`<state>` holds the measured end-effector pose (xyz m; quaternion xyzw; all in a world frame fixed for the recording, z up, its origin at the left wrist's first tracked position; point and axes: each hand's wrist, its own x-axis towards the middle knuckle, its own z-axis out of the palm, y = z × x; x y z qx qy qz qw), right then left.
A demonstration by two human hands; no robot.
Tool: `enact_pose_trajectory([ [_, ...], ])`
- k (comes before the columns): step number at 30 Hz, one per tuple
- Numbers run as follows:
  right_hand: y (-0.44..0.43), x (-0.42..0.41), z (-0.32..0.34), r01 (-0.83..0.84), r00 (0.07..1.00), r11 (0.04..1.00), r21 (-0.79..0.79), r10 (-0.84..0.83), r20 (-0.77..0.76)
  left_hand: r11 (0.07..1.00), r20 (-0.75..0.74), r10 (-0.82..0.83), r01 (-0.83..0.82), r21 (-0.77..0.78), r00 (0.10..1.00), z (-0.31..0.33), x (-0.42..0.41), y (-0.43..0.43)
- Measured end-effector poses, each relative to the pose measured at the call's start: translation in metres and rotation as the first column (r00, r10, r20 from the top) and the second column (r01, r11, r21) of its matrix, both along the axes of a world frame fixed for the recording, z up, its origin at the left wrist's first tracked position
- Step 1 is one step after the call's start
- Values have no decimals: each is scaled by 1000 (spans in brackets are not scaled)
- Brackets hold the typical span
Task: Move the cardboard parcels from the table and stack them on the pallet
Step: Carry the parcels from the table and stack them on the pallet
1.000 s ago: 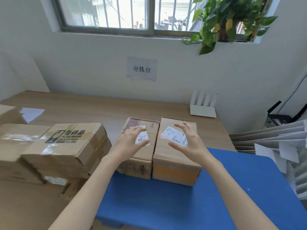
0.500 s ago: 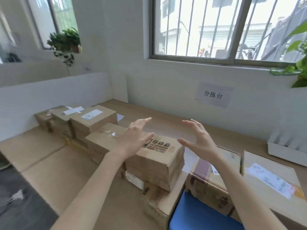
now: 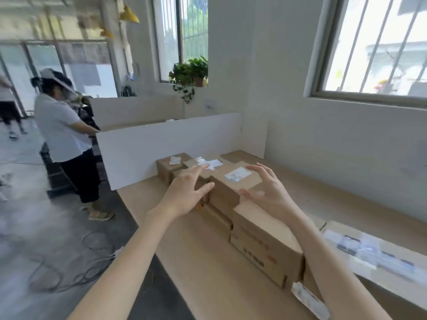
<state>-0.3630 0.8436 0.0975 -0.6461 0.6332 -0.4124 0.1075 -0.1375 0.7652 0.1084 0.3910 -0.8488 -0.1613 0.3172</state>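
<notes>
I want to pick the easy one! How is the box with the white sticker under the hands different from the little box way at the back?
The labelled parcel sits on top of other boxes, between the left hand and right hand; the far parcel sits lower, beside the white divider. The labelled parcel looks bigger, partly because it is closer. Both are brown cardboard with a white label on top.

White walls with two barred windows admitting daylight; potted plant on the far sill. A white partition borders the wooden counter. Grey floor with cables; a person stands at left.
</notes>
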Motion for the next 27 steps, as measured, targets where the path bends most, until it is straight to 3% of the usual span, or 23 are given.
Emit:
enact_pose_trajectory([
  [13, -204, 97, -17, -86, 995, 995, 49, 88, -39, 993, -13, 102, -101, 55, 995, -34, 92, -182],
  [20, -321, 99, -30, -22, 1000, 998, 56, 21, 14, 996, 24, 26, -28, 79, 999, -39, 83, -315],
  [27, -386, 78, -42, 96, 995, 990, 103, -97, 7, 992, 39, -91, 87, 90, 995, -49, 46, -414],
])
